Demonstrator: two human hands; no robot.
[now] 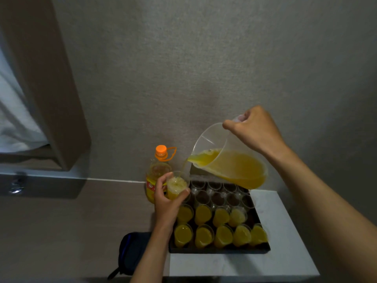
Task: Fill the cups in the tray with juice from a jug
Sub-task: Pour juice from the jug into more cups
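Note:
My right hand (254,129) grips the handle of a clear plastic jug (230,160), tilted to the left and partly full of orange juice. A thin stream runs from its spout into a clear cup (176,185) that my left hand (166,203) holds above the far left corner of a dark tray (220,251). The held cup is more than half full and foamy. In the tray, the two near rows hold several cups of juice (202,234); the far rows hold several empty clear cups (217,198).
The tray lies on a small white table (285,242) against a grey wall. An orange-capped juice bottle (157,172) stands behind my left hand. A dark blue pouch (132,250) lies left of the table. A curtain and window ledge are at far left.

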